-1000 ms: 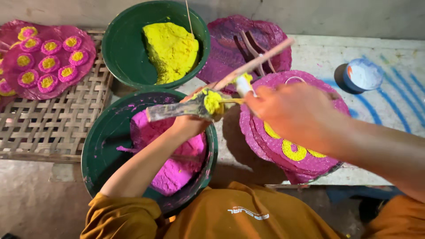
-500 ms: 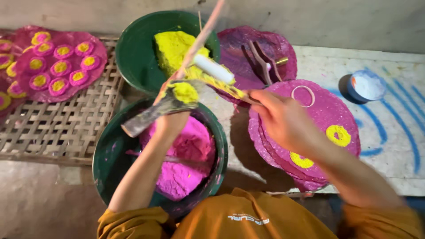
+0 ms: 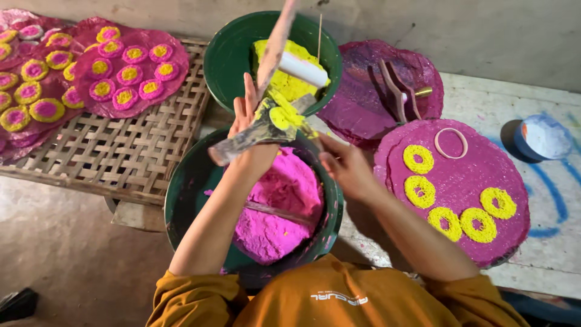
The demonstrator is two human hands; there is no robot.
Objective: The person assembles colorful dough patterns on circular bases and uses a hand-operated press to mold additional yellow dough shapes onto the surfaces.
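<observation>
Green basin (image 3: 187, 200) of pink paste (image 3: 281, 206) — another (image 3: 227, 54) of yellow paste (image 3: 284, 82)
</observation>
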